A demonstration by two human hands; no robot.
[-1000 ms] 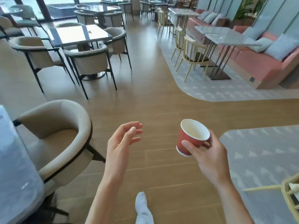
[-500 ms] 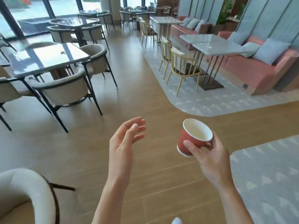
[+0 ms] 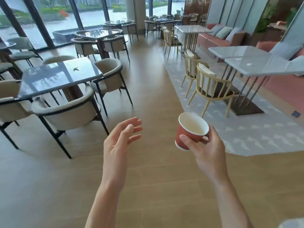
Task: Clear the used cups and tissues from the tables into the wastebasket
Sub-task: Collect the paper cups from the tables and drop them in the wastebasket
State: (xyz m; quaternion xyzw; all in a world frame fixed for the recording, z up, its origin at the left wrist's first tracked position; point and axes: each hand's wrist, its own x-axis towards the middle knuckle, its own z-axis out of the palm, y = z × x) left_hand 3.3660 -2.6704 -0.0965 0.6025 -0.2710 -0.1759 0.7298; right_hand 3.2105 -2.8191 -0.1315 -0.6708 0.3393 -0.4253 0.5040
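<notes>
On the dark glass table [image 3: 54,76] far to my left lies a small crumpled scrap [image 3: 76,68], possibly a tissue, well beyond reach. My left hand [image 3: 122,139] hangs empty, fingers loose and spread, the nearer hand to that table. To its right, my right hand [image 3: 204,145] grips the red paper cup [image 3: 189,130], upright, mouth skyward; no wastebasket is visible.

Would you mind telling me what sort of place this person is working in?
Most likely a café or lounge: many dark glass-topped tables ringed by cushioned chairs, a pink bench sofa along the wall, and a used red paper cup in the right hand.
</notes>
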